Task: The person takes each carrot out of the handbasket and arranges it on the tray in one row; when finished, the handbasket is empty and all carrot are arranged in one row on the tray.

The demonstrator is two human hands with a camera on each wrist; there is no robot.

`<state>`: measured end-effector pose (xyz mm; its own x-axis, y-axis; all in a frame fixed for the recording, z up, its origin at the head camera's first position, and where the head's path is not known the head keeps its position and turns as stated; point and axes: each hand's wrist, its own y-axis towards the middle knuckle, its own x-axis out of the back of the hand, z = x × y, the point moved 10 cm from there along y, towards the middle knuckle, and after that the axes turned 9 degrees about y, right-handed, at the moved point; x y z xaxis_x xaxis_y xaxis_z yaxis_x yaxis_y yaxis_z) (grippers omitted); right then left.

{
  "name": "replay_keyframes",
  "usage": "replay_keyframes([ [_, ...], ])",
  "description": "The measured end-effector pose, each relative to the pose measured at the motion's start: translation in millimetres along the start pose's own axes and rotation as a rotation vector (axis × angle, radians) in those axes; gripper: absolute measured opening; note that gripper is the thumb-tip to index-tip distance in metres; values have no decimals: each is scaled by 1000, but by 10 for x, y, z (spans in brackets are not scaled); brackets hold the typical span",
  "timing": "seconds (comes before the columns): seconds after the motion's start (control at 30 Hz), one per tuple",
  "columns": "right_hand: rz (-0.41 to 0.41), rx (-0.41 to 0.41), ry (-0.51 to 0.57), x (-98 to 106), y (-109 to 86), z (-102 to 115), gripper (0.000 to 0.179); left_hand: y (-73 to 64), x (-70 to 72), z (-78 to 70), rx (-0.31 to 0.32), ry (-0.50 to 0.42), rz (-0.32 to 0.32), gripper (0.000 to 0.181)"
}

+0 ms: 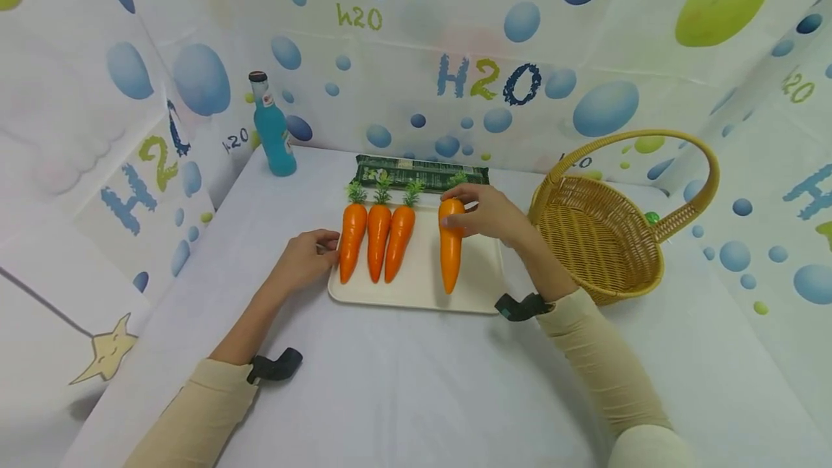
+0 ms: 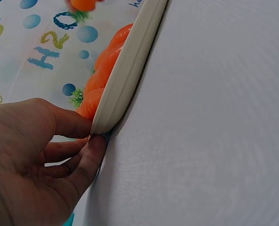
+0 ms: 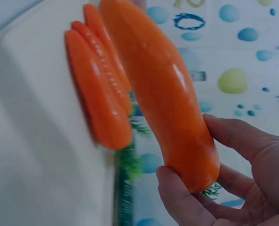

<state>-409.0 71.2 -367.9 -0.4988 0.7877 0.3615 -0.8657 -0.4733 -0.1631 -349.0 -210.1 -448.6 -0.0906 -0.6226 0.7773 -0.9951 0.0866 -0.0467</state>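
Observation:
A carrot point(image 3: 165, 89) with a green top is pinched near its thick end by my right hand point(image 1: 484, 214), raised above the right half of a cream tray point(image 1: 416, 298). Three more carrots point(image 1: 379, 237) lie side by side on the tray's left part, leafy tops toward the back. At the tray's left edge is my left hand point(image 1: 305, 260). In the left wrist view its thumb and fingers point(image 2: 90, 160) grip the tray's rim, thumb on the upper side and fingers below.
Behind the tray lies a dark green packet point(image 1: 416, 170). A blue bottle point(image 1: 273, 128) stands at the back left. On the right is a wicker basket point(image 1: 598, 237) with a tall handle, a small green thing point(image 1: 652, 217) by its far rim. Patterned sheets hang around the white-covered table.

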Motion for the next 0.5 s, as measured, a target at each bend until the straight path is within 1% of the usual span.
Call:
replay_keyframes([
  [0.1, -12, -37, 14, -112, 183, -158, 51, 0, 9, 9, 1, -2, -4, 44],
  [0.23, -32, -86, 33, -205, 374, -364, 52, -2, 8, 12, -3, -8, -6, 43],
  [0.37, -49, -111, 20, -268, 490, -492, 50, 5, 0, 24, -9, -6, -13, 43],
  [0.5, -68, -120, -17, -303, 551, -526, 47, 7, 17, 23, -13, -3, -22, 42],
])
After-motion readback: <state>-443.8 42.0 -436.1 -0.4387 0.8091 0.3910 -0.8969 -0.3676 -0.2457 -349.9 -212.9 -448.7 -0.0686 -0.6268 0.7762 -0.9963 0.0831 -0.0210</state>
